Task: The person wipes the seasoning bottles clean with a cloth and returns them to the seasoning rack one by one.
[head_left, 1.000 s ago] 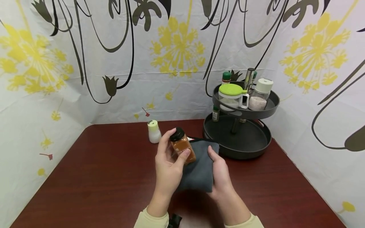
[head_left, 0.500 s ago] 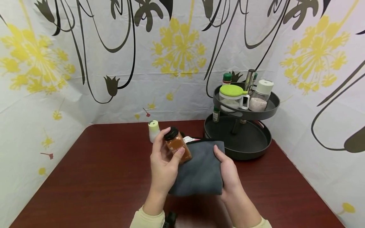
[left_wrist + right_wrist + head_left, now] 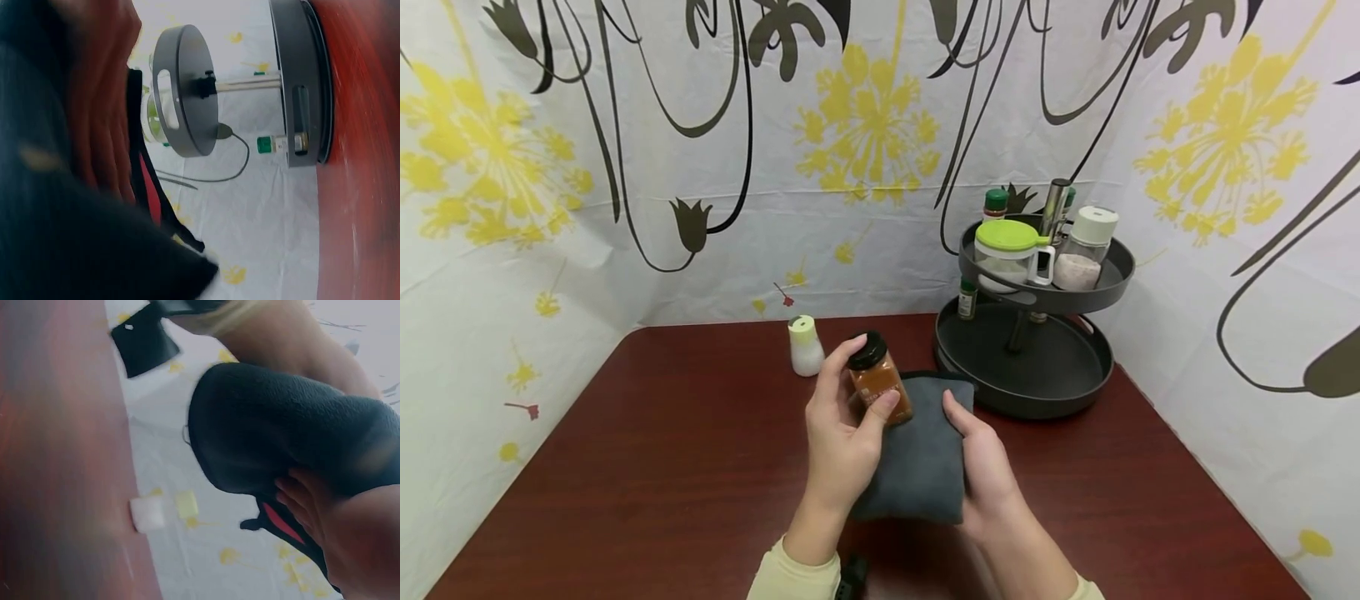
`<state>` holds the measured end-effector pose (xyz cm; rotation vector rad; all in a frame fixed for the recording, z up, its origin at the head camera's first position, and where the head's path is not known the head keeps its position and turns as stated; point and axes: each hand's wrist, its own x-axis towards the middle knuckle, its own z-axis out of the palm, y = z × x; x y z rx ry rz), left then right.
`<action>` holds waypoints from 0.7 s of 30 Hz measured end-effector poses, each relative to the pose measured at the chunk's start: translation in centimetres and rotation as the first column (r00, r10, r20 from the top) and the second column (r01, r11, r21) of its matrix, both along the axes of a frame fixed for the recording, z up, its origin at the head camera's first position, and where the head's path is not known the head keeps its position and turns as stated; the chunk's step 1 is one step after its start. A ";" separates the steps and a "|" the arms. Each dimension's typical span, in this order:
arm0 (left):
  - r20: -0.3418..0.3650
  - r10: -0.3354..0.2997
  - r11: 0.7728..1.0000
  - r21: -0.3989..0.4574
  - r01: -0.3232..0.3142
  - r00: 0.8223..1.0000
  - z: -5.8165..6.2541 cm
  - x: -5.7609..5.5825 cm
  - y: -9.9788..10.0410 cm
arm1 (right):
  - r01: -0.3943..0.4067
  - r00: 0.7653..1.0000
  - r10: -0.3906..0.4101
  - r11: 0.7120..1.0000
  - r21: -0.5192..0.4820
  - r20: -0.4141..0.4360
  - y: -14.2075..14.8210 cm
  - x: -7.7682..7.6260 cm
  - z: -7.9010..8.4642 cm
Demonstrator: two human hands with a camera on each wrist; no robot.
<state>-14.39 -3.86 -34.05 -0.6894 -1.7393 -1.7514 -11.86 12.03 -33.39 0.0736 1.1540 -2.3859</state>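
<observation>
My left hand (image 3: pixel 842 454) grips a small spice jar (image 3: pixel 880 387) with a black lid and orange-brown contents, thumb across its front and a finger up at the lid. The jar tilts leftward, held against the upper left of a dark grey cloth (image 3: pixel 921 462). At the cloth's right edge, my right hand (image 3: pixel 988 471) holds it with the thumb on the front and the other fingers behind. In the right wrist view the cloth (image 3: pixel 275 419) bulges as a folded, dark-edged piece, with a red strip under it. Both hands are above the table.
A white shaker (image 3: pixel 806 348) with a pale yellow-green cap stands at the table's back. At the back right, a two-tier black turntable rack (image 3: pixel 1026 408) carries a green-lidded jar (image 3: pixel 1003 246), a white-capped jar (image 3: pixel 1081 250) and small bottles. A patterned curtain (image 3: pixel 737 283) surrounds the reddish-brown table (image 3: pixel 647 467).
Half a second ago the hands spread apart, showing more of the cloth. Now they are close together again, and the white and red tag at the cloth's top edge is out of sight.
</observation>
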 end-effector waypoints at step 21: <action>-0.058 -0.014 1.000 0.015 0.015 0.998 0.0 0.0 0.8 | 0.056 0.998 -0.056 0.998 -0.040 0.002 0.6 -0.7 0.3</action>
